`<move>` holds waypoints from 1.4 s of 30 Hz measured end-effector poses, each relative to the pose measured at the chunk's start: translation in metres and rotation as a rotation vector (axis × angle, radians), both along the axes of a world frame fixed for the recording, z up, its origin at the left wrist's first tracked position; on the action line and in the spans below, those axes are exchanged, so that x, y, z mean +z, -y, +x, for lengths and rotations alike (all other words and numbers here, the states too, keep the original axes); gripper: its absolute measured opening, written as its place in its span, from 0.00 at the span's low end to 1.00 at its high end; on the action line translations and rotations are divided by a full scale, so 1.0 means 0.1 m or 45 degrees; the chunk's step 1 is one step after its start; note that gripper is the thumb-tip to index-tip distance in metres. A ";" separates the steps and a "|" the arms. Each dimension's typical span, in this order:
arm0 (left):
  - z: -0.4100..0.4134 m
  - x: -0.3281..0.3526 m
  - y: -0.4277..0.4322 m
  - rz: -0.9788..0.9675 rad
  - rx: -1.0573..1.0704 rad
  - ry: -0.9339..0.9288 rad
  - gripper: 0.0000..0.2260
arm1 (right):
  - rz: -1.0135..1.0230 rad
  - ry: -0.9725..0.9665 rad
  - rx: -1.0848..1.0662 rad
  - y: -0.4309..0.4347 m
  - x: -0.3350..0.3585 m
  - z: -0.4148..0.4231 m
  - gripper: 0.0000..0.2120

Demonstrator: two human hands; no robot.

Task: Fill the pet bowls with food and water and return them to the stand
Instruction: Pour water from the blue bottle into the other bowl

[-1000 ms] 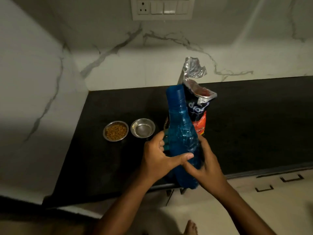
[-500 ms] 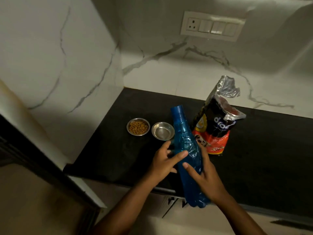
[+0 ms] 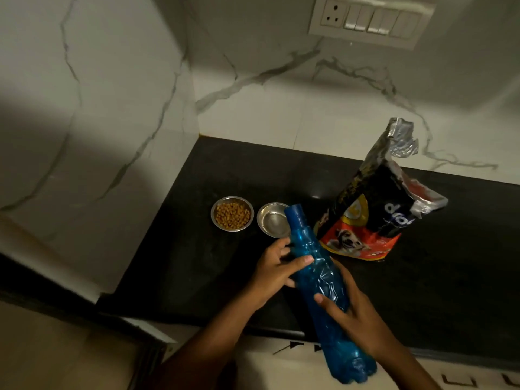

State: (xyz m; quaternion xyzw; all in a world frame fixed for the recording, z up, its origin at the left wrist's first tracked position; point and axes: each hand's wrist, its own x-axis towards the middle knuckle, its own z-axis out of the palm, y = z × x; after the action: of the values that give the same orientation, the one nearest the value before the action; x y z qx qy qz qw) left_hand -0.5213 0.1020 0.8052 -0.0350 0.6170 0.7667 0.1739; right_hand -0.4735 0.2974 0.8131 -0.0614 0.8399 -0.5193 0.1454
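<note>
Over the front edge of the black counter (image 3: 219, 280), both hands are on the blue bottle (image 3: 316, 280). It's tilted, with its base hanging out past the edge and its capped end pointing up toward the back-left corner. In this view the neck crosses the right rim of the empty steel bowl (image 3: 270, 224). The left hand (image 3: 274, 273) wraps the upper body with its thumb laid across the front, and the right hand (image 3: 356, 315) cups the lower half with its thumb on the front too. So that's a proper two-handed grasp, nothing loose.

My take on handling: that bottle looks like thin, crinkly plastic with creases all down the side, so it'll cave if squeezed hard. Once the cap is off, a squeeze would probably shoot water out. I can't tell how full it is through the tinted plastic. I'd hold it up near the shoulder, where it's likely stiffer, keep the other palm under the base, and tip slowly.

The empty bowl is shallow and probably light, and on that glossy stone I'd guess it slides if nudged. I'd pour without touching the rim, and lift it flat by the rim afterwards.

The kibble bowl (image 3: 232, 213) sits just left of it and is already filled. The open pet food bag (image 3: 374, 212) stands to the right, close to the bottle's neck. No stand is in view.
</note>
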 end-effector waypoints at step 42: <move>-0.25 -0.58 0.33 0.133 -0.194 0.346 0.25 | 0.190 0.454 -0.235 0.47 0.03 0.06 0.53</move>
State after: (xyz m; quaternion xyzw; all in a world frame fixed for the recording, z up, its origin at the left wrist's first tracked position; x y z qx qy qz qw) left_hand -0.5461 0.0691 0.7476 -0.0824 0.5481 0.7705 0.3148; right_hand -0.4677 0.2501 0.8159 0.1197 0.8390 -0.4695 0.2477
